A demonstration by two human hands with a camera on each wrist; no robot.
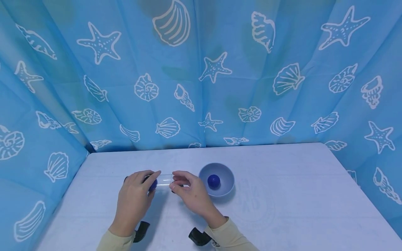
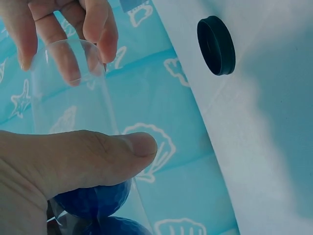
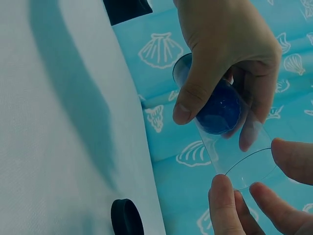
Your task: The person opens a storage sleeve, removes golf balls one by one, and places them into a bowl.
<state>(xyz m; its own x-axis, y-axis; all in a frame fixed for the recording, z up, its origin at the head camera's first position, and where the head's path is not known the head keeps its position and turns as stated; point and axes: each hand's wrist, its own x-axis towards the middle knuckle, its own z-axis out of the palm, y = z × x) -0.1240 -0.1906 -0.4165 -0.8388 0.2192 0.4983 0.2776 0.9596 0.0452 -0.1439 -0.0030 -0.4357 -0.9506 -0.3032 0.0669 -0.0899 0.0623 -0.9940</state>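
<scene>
A clear plastic tube (image 1: 164, 180) lies sideways between both hands, above the white table. My left hand (image 1: 133, 200) grips its left part, thumb across the near side. Inside the tube under that hand are blue balls (image 2: 98, 199), two of them showing in the left wrist view. At the tube's open right end, the fingertips and thumb of my right hand (image 1: 196, 195) pinch the rim. A black round cap (image 2: 216, 45) lies on the table below the tube; in the head view the right hand mostly hides it.
Just right of my right hand stands a light blue-grey bowl (image 1: 230, 181) with one blue ball (image 1: 214, 181) in it. Behind the white table (image 1: 298, 195) hangs a blue curtain (image 1: 220, 94) with white shell and starfish prints. Dark wrist mounts (image 1: 141, 232) sit by the sleeves.
</scene>
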